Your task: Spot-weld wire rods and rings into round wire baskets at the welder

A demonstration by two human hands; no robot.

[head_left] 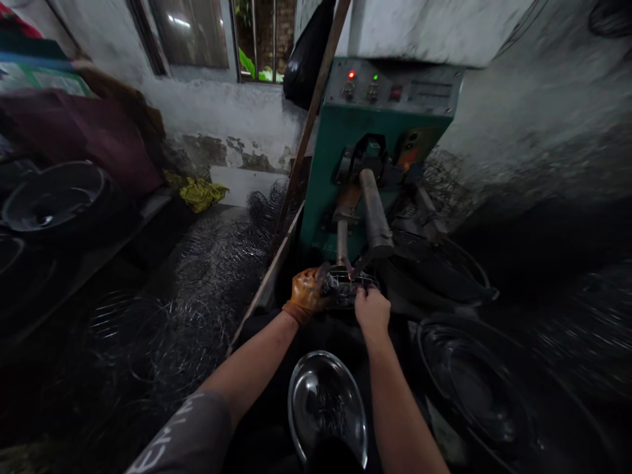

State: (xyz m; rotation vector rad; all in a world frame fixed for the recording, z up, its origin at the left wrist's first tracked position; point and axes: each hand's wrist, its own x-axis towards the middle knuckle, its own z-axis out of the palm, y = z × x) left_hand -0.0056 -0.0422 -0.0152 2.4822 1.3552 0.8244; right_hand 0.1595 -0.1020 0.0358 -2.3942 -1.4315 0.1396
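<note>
We find the left hand (307, 289), in an orange-brown glove, closed on the left end of a wire frame (340, 283), which lies between both hands at the foot of the machine. The bare right hand (372, 308) is at the frame's near right side with its fingers curled; we cannot tell whether its fingertips pinch the wire or only touch it, as the contact is dark. Directly beyond the grip stands a green machine (320, 141). Its thick upper arm (376, 214) slopes down toward the frame, and its lower post (342, 238) reaches the frame's far side; between the hands, a small reddish spot shows near the tip. Above the grip, on the control panel, we note a red lamp (351, 74) and a green lamp (375, 78), both lit. On the near side of the grip, between the forearms, sits a shiny oval metal dish (299, 388) containing thin dark pieces (330, 411), too small to identify. Left of the grip, past a wooden board (269, 273), we record a heap of wire (190, 336). Right of the grip and nearer stands a large dark basin (428, 359).
</note>
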